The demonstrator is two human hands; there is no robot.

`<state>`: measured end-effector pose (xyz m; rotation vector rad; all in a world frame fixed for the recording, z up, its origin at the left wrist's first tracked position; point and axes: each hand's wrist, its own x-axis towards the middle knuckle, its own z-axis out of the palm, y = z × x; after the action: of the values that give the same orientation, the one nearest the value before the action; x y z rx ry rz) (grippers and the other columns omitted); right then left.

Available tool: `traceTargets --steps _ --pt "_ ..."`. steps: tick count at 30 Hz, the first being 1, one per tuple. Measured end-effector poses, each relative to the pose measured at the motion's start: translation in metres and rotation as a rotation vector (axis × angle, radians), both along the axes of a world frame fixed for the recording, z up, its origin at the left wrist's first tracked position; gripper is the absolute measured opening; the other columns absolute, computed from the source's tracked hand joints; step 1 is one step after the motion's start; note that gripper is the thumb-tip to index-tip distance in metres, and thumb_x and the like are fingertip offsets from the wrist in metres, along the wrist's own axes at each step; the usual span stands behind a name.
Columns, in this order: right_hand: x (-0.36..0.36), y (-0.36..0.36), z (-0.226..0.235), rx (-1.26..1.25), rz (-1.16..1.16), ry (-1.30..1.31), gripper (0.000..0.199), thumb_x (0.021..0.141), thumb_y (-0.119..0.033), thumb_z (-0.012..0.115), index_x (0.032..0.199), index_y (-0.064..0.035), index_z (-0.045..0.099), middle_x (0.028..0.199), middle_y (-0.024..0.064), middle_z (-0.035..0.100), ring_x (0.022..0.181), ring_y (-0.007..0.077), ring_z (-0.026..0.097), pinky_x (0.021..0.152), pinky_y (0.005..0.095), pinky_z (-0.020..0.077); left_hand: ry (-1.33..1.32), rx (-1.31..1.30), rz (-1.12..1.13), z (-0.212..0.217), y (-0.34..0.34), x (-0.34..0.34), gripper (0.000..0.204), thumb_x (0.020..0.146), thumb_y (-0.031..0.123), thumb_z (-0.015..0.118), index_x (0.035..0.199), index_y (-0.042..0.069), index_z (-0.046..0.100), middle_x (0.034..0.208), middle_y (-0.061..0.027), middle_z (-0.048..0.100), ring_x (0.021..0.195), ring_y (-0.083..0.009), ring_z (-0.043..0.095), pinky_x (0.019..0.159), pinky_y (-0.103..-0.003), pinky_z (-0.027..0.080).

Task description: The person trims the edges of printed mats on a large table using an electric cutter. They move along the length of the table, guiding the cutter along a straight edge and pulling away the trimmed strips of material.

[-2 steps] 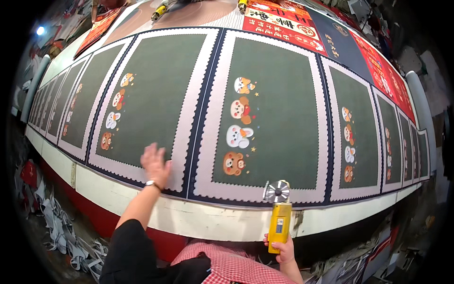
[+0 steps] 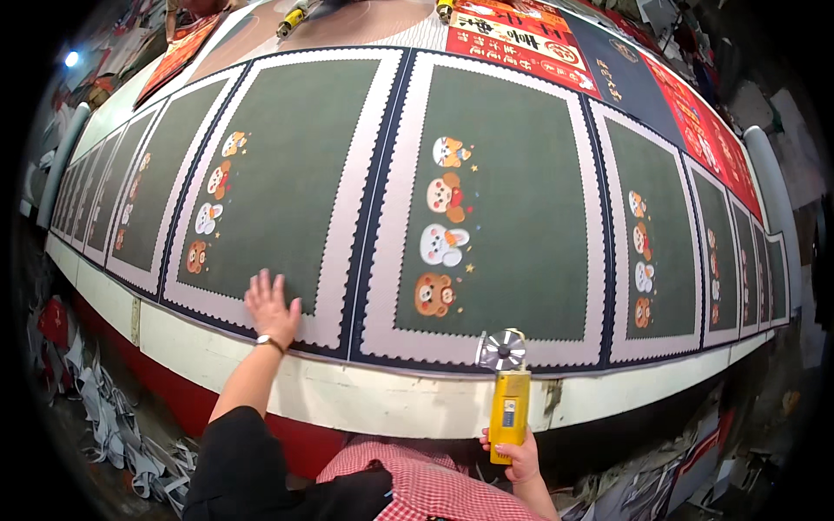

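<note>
- Green printed mat sheet (image 2: pixel 486 200): uncut, spans tabletop (image 2: pixel 365 404) near edge.
- Left hand (image 2: pixel 271 304): open, flat on sheet.
- Right hand (image 2: pixel 519 453): gripping yellow rotary cutter (image 2: pixel 508 395), blade at sheet's near edge; cutting seemingly unstarted.

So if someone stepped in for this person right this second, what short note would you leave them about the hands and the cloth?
Left hand: flat, fingers spread, pressing the printed fabric sheet near its front edge.
Right hand: gripping the yellow rotary cutter, its round blade at the sheet's front edge on the cutting table.
Done: no cut between the green panels is visible; the sheet looks joined.
Left: judging by the dark borders, separating the panels seems to remain. Keep fingers away from the blade.
</note>
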<state>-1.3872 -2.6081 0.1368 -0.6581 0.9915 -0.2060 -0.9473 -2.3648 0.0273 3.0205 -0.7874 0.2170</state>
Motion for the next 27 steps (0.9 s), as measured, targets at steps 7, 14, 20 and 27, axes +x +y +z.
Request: traceTargets --steps 7,14,20,27 --pt "0.029 0.114 -0.002 -0.044 0.112 0.06 0.059 0.067 0.011 0.066 0.119 0.0008 0.041 0.099 0.0161 0.061 0.087 0.0264 0.065 0.078 0.0357 0.0534 -0.013 -0.139 -0.03 -0.01 0.033 -0.005 0.059 0.08 0.036 0.055 0.133 0.014 0.044 0.145 -0.0104 0.032 0.135 -0.0298 0.026 0.108 -0.051 0.016" --pt "0.058 0.214 -0.002 -0.29 0.091 0.184 0.06 0.065 0.01 0.065 0.119 0.0009 0.041 0.099 0.0112 0.059 0.084 0.0212 0.064 0.077 0.032 0.0516 -0.028 -0.241 -0.034 -0.014 0.034 -0.005 0.052 0.081 0.037 0.055 0.125 0.011 0.052 0.141 -0.0103 0.039 0.133 -0.029 0.03 0.108 -0.05 0.018" --pt "0.078 0.249 -0.014 -0.577 0.198 0.394 0.062 0.063 0.006 0.067 0.12 0.0011 0.041 0.1 0.0089 0.058 0.084 0.0158 0.061 0.076 0.0292 0.0498 -0.03 -0.323 -0.064 -0.016 0.037 -0.003 0.05 0.077 0.039 0.056 0.118 0.009 0.056 0.138 -0.0113 0.042 0.132 -0.0281 0.031 0.108 -0.051 0.017" --pt "0.112 0.263 -0.005 -0.658 0.149 0.488 0.062 0.063 -0.007 0.07 0.119 0.0008 0.046 0.104 0.0134 0.061 0.096 0.0204 0.06 0.085 0.0317 0.0468 -0.011 -0.279 -0.046 -0.012 0.034 -0.005 0.049 0.075 0.033 0.056 0.118 0.009 0.055 0.138 -0.0123 0.042 0.132 -0.0297 0.03 0.108 -0.051 0.015"
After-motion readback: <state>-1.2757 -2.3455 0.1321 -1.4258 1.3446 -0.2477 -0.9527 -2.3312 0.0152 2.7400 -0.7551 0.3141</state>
